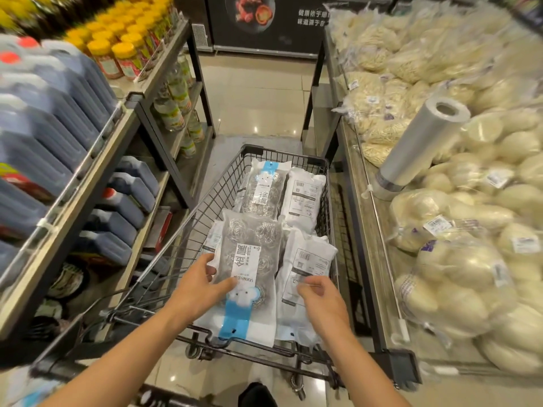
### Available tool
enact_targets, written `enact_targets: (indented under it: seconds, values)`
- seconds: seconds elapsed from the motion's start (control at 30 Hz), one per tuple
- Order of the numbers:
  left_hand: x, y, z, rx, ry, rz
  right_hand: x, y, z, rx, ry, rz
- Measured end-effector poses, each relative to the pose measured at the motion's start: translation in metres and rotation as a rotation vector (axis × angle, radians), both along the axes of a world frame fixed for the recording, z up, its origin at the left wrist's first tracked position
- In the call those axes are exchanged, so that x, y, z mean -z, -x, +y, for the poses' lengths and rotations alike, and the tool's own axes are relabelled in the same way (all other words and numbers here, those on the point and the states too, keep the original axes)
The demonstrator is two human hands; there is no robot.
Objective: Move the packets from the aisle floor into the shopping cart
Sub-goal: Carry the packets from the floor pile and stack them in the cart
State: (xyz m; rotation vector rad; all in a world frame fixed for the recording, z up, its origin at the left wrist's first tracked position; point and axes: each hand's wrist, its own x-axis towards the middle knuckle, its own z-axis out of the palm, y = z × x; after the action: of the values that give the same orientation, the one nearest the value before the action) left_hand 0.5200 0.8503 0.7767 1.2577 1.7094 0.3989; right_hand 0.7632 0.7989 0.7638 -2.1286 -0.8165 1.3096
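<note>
Head view: our left hand [202, 284] grips the clear blue-striped packet of steel scourers [246, 271] over the black wire shopping cart [205, 201]; right hand [320, 299], loosely curled, holds nothing beside it. 4 packets inside, so we judge loading nearly done.

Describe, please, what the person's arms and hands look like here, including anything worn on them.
Both forearms are bare up to the bottom edge of the picture, with no sleeve in view. The left hand and right hand wear no gloves, and no watch, bracelet or ring shows on the wrists or on the fingers that can be seen. Nails look short and unpainted.
</note>
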Motion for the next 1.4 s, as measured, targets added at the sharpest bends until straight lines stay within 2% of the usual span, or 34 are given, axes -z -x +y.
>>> enact_targets:
  seconds: [0.07,0.2,0.33,0.4,0.47,0.67,0.87,1.0,1.17,1.27,1.4]
  values:
    - [-0.002,0.008,-0.006,0.018,0.035,0.003,-0.002,0.004,-0.003,0.021,-0.039,0.119]
    - [-0.01,0.03,-0.025,-0.004,0.105,-0.068,-0.017,0.019,-0.01,-0.05,-0.083,0.196]
    - [-0.031,0.059,-0.053,-0.149,0.103,-0.226,-0.047,0.047,-0.014,-0.126,-0.11,0.396]
    - [-0.046,0.08,-0.072,-0.222,0.083,-0.286,-0.063,0.065,-0.018,-0.198,-0.139,0.445]
    - [-0.06,0.108,-0.096,-0.348,0.08,-0.427,-0.081,0.086,-0.025,-0.261,-0.18,0.486]
    - [-0.08,0.219,-0.205,-0.693,-0.037,-0.654,-0.123,0.169,-0.056,-0.342,-0.282,0.649]
    - [-0.063,0.32,-0.349,-0.966,-0.057,-0.507,-0.133,0.293,-0.117,-0.585,-0.216,0.633]
    - [-0.037,0.36,-0.447,-1.19,-0.061,-0.477,-0.127,0.372,-0.165,-0.734,-0.067,0.642]
    - [-0.003,0.382,-0.544,-1.454,-0.064,-0.44,-0.115,0.456,-0.221,-0.924,0.036,0.545]
    - [0.006,0.384,-0.593,-1.58,-0.061,-0.479,-0.112,0.501,-0.248,-1.06,0.112,0.474]
    - [0.008,0.392,-0.631,-1.696,-0.038,-0.511,-0.103,0.557,-0.273,-1.228,0.089,0.385]
